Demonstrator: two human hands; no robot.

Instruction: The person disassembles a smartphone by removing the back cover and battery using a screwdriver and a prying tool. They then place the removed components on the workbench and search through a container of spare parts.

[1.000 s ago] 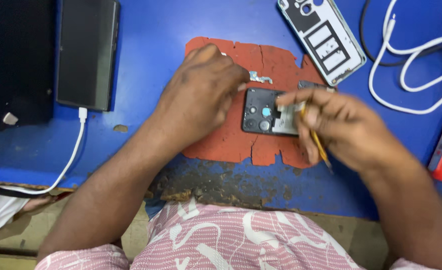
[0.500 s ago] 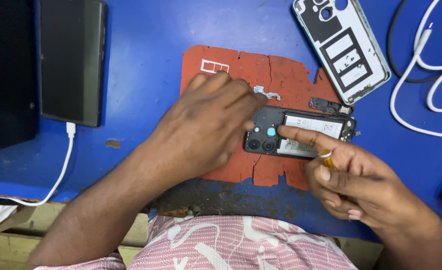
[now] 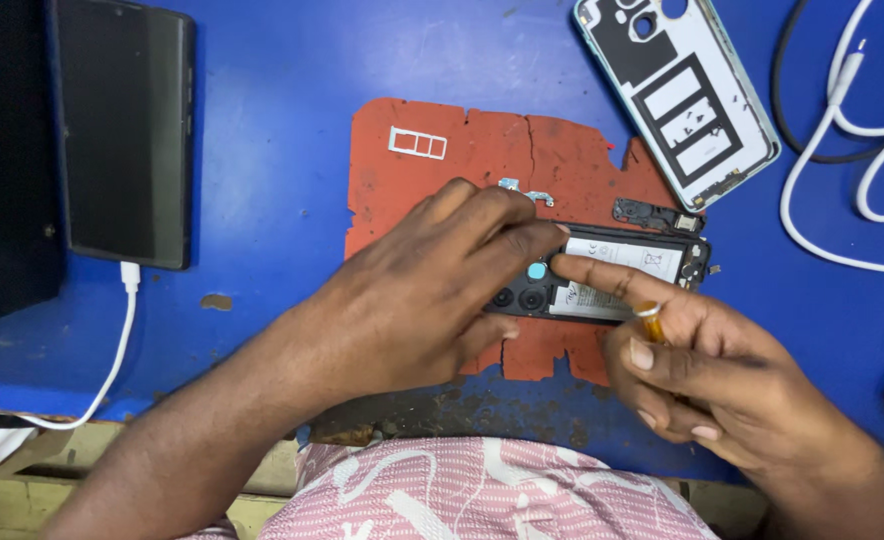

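The opened phone (image 3: pixel 602 280) lay lengthwise nine-to-three; my left hand (image 3: pixel 412 290) pressed it, my right hand (image 3: pixel 702 370) gripped a screwdriver (image 3: pixel 650 322).

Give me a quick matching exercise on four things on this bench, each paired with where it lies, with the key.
Things:
1. opened phone
2. back cover
3. SIM tray
4. dark phone

Places:
A. far left, white cable plugged in
B. upper left of the red mat, alone
C. under both hands' fingertips
D. top right, inside facing up, on the blue table

Pairs: 1-C, 2-D, 3-B, 4-A
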